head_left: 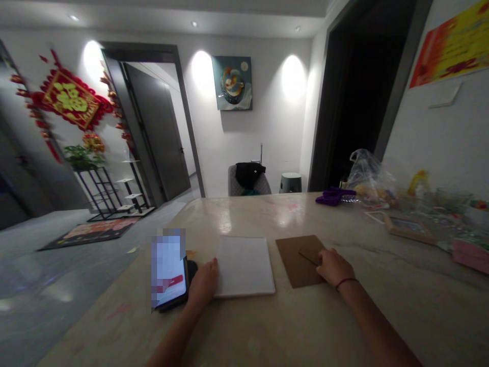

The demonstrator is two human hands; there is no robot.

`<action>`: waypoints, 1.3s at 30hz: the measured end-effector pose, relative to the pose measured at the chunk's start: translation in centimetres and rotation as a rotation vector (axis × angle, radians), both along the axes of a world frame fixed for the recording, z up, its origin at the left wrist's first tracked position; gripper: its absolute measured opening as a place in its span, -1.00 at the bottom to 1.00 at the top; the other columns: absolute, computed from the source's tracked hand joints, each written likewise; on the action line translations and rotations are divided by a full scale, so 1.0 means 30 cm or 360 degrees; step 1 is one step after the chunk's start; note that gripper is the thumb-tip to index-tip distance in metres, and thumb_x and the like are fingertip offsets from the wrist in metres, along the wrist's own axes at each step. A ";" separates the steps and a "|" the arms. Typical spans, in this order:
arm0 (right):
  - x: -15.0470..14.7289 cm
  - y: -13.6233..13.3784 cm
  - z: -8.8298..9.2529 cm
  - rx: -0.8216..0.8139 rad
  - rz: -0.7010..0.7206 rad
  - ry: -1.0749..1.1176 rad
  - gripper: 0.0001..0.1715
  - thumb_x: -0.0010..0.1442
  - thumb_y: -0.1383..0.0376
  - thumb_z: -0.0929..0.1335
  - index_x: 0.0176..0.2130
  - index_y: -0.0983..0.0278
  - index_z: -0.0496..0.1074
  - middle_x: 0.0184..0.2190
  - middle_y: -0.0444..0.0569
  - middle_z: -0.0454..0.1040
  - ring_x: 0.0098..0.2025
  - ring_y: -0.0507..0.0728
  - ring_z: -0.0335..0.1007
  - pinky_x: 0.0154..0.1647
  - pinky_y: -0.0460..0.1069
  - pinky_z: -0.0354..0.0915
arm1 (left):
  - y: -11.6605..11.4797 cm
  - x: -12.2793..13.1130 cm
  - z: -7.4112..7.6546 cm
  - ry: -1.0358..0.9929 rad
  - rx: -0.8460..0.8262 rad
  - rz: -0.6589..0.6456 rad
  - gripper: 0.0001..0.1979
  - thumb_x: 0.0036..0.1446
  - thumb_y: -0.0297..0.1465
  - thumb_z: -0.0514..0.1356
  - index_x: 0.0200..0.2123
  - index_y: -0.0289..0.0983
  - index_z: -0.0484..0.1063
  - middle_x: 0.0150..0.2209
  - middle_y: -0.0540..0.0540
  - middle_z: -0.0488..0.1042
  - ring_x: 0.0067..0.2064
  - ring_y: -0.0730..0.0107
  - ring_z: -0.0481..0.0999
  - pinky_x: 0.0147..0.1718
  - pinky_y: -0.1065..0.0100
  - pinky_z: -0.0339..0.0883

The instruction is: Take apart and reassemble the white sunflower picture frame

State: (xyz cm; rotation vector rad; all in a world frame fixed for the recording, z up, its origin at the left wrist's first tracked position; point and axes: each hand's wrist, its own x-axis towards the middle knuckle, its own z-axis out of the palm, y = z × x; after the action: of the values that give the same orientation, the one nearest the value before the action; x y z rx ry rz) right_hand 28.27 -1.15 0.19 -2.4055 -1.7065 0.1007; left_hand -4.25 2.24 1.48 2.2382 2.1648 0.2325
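A white square pad [244, 267], thick-edged like a blank canvas, lies flat on the table in front of me. My left hand [204, 280] is closed at its left edge, the fingertips pressed against the side. To the right lies a brown square board [292, 255], apart from the pad. Over the board's right part, my right hand [336, 267] pinches a thin dark rod [307, 256] with a bent tip, which points left across the brown surface. The rod's other end is hidden in the fingers.
A phone [170, 270] with a lit, partly blurred screen leans on a dark stand left of my left hand. Along the table's [252, 336] right side are a purple cloth [334, 196], a clear plastic bag [370, 176], a wooden frame [408, 228] and a pink box [471, 254].
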 end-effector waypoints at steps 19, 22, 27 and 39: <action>-0.324 -0.044 0.010 0.0302 0.0478 0.0189 -0.70 0.09 0.24 0.19 -0.45 0.26 0.45 -0.38 0.05 0.45 -0.26 0.15 0.32 -0.25 -0.03 0.14 | -0.068 0.061 0.013 0.0049 -0.0112 0.0023 -0.62 0.17 -0.43 -0.19 -0.09 -0.34 0.33 -0.18 -0.23 0.46 -0.15 0.26 0.46 -0.22 0.33 0.25; -0.327 -0.047 0.016 0.0304 0.0465 0.0196 -0.71 0.10 0.24 0.18 -0.35 0.26 0.43 -0.32 0.07 0.44 -0.20 0.17 0.30 -0.18 0.00 0.14 | -0.075 0.067 0.012 0.0058 -0.0148 0.0039 -0.57 0.17 -0.44 -0.18 0.11 -0.34 0.12 -0.13 -0.26 0.45 -0.13 0.24 0.46 -0.21 0.29 0.26; -0.341 -0.064 0.025 0.0289 0.0541 0.0129 -0.59 0.11 0.11 0.17 -0.22 0.30 0.40 -0.22 0.13 0.42 -0.11 0.26 0.25 -0.08 0.09 0.11 | -0.091 0.099 0.014 0.0160 -0.0177 -0.0057 -0.56 0.20 -0.39 -0.20 0.14 -0.28 0.07 -0.10 -0.26 0.42 -0.13 0.23 0.46 -0.23 0.27 0.29; -0.326 -0.064 -0.034 0.0109 0.0762 0.0264 0.08 -0.04 -0.17 0.20 0.17 0.57 -0.02 0.21 0.27 -0.08 0.26 0.31 -0.30 0.22 0.13 -0.26 | -0.093 0.122 0.005 0.0256 -0.0184 -0.0045 -0.56 0.21 -0.35 -0.23 0.12 -0.31 0.09 -0.07 -0.29 0.37 -0.14 0.19 0.46 -0.26 0.25 0.32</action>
State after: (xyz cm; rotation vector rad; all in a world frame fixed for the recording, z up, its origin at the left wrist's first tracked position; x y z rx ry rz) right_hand 18.48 -3.08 -0.82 -1.8379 -2.1223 0.2929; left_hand -0.59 -0.55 1.64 2.2939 2.1560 -0.0746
